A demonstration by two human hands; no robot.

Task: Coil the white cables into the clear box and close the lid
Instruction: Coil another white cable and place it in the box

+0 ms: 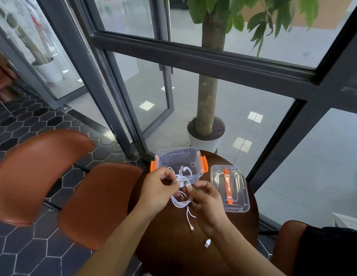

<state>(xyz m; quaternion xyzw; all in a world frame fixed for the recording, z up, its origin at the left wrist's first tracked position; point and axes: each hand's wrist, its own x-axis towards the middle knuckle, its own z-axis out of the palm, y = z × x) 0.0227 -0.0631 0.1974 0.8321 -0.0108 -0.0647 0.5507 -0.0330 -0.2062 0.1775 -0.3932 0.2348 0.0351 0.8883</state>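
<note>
Both hands, left hand [156, 188] and right hand [205, 198], pinch a half-wound thin white cable [180, 200] above the round dark wooden tabletop [163, 246]. One coil seems already inside the clear orange-latched plastic box [178, 163]; its transparent lid [229, 188] lies beside, not yet fitted.

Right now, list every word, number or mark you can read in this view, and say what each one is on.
"CCC": a small round etched mark on the window glass, upper right; faint, so the reading is likely rather than sure.
A small dark print on the orange handle strip of the clear lid: too small to read.
Nothing readable on the clear box or the white cables.
</note>
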